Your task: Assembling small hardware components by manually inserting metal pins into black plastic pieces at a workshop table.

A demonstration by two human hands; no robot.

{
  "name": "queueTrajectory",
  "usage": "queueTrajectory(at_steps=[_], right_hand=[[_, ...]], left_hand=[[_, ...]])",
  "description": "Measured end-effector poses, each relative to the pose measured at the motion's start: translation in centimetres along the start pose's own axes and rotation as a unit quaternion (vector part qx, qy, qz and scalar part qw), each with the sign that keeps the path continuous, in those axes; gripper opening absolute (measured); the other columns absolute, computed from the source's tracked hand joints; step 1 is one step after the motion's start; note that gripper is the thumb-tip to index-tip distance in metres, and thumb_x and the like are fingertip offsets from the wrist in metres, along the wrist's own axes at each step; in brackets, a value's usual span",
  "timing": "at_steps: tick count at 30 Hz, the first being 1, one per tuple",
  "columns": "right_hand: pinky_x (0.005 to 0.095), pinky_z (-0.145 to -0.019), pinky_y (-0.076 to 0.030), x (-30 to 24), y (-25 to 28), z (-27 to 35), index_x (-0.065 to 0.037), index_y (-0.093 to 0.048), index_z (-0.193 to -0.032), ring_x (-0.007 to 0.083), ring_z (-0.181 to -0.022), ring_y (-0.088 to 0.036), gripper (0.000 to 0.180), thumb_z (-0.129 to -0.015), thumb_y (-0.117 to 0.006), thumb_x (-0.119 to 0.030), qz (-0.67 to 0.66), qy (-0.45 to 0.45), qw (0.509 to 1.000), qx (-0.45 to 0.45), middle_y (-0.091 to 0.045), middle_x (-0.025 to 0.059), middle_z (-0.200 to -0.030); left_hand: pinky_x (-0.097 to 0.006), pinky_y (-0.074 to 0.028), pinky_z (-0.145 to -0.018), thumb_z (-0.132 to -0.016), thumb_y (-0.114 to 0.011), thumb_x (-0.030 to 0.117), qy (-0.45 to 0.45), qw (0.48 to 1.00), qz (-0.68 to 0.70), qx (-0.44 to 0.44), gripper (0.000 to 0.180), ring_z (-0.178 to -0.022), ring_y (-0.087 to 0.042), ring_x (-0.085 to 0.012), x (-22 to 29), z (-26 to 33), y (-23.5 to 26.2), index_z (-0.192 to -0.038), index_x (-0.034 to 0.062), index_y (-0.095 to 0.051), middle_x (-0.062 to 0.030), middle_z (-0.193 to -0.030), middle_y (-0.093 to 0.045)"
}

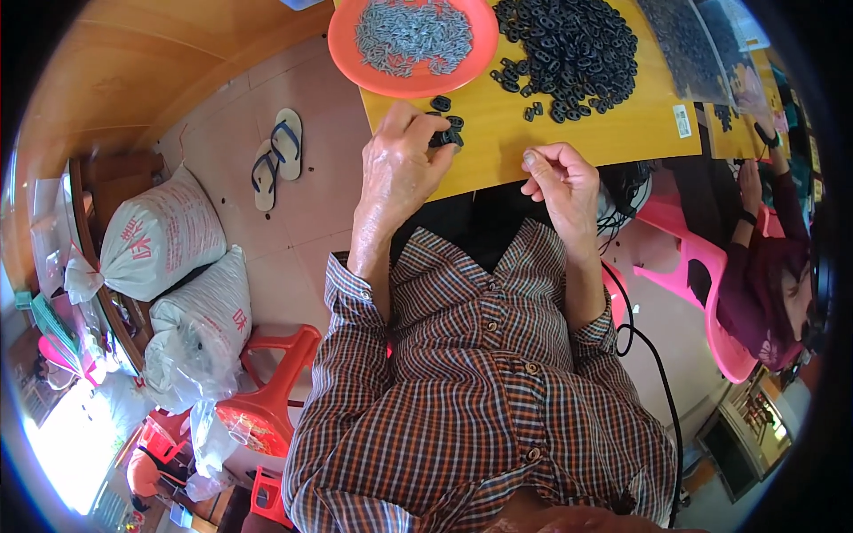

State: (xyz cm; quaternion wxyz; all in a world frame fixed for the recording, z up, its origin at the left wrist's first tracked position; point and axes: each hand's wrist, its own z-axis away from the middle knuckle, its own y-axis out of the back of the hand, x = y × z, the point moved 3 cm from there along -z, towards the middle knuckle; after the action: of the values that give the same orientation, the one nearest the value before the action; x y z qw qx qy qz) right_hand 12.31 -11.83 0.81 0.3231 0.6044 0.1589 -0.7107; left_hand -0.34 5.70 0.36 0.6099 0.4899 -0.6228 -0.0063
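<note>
My left hand (404, 155) is over the near left part of the yellow table (484, 169), closed on a small black plastic piece (451, 138) between thumb and fingers. A couple of similar black pieces (441, 104) lie just beyond those fingertips. At the table's near edge is my right hand (564, 182), its thumb pressed to the curled fingers; whatever it pinches, if anything, is hidden. An orange-red plate (339, 53) holding many small grey metal pins (413, 37) stands beyond my left hand. To its right spreads a large heap of black oval pieces with holes (577, 53).
Clear plastic bags of dark pieces (680, 44) lie at the table's right. A person in a dark red top (764, 293) sits near a pink chair (697, 266). White sacks (164, 235), a red stool (267, 409) and flip-flops (286, 142) are on the left; a black cable (662, 373) hangs right.
</note>
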Motion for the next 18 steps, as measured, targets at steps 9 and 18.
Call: queueTrajectory(at_steps=[9, 18], right_hand=[[0.0212, -0.053, -0.046, -0.1, 0.3, -2.5, 0.002, -0.065, -0.091, 0.0071, -0.058, -0.056, 0.012, -0.082, -0.070, -0.005, 0.210, 0.237, 0.938, 0.140, -0.061, 0.0037, -0.075], [0.0312, -0.054, -0.048, -0.5, -0.7, -3.4, -0.002, -0.065, -0.087, 0.0220, -0.057, -0.061, 0.010, -0.079, -0.070, -0.005, 0.356, 0.257, 0.879, 0.186, -0.061, 0.0109, -0.076]], left_hand=[[-0.039, -0.051, -0.064, -0.068, -0.072, 0.006, 0.023, 1.000, 0.008, -0.017, 0.024, -0.074, -0.062, -0.0281, 0.7, -0.3, 0.4, -0.092, 0.0038, -0.067, -0.0102, -0.087, -0.056], [-0.033, -0.052, -0.059, -0.070, -0.074, 0.006, 0.016, 1.000, 0.025, 0.002, 0.023, -0.064, -0.062, -0.0231, 1.3, -0.2, 0.4, -0.092, 0.0027, -0.067, -0.0099, -0.087, -0.057]])
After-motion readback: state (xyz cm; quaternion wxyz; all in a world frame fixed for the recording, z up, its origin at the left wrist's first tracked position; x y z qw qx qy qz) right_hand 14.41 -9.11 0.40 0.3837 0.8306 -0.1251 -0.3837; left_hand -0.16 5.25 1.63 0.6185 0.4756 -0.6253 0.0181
